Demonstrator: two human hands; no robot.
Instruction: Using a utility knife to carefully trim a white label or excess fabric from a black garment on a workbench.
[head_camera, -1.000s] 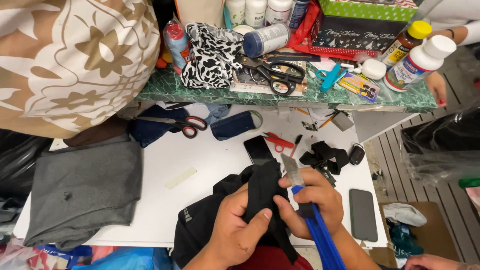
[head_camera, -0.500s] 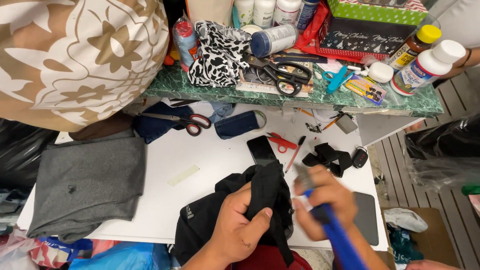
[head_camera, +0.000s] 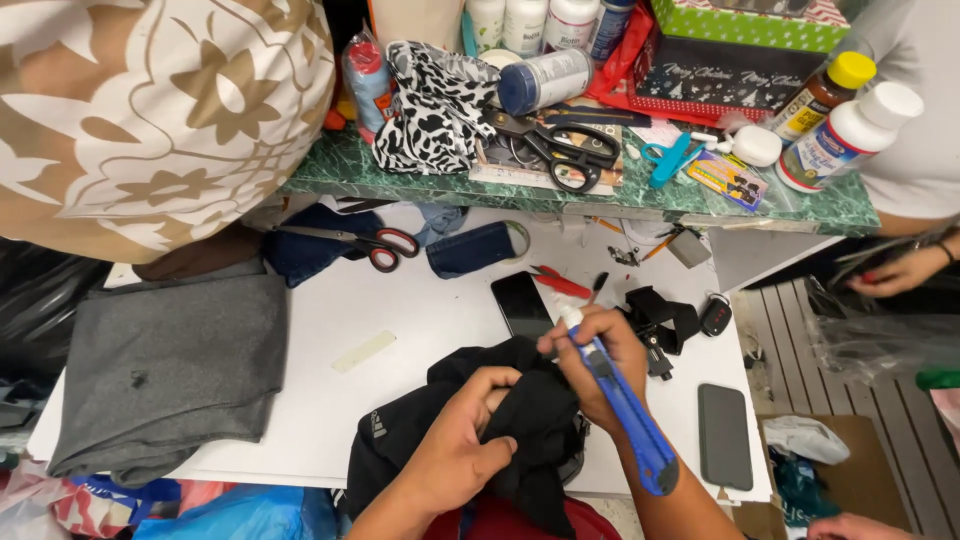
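The white counter (head_camera: 420, 330) is carrying everything, and a grey cloth (head_camera: 165, 370) is lying at its 9 o'clock side. The black garment (head_camera: 430, 440) is sitting bunched at the counter's 6 o'clock edge. The left hand (head_camera: 465, 445) is pressing on the garment with its fingers closed around a fold of the fabric. The right hand (head_camera: 600, 355), at 2 o'clock from the left one, is gripping a blue knife (head_camera: 625, 405) with closed fingers; the knife's tip is pointing to 11 o'clock, just above the garment, and I cannot tell if it is touching the fabric. A phone (head_camera: 522, 305) is lying face up at 12 o'clock from the garment, another phone (head_camera: 724, 436) is lying at 3 o'clock. Red-handled scissors (head_camera: 365, 243) are lying at 11 o'clock.
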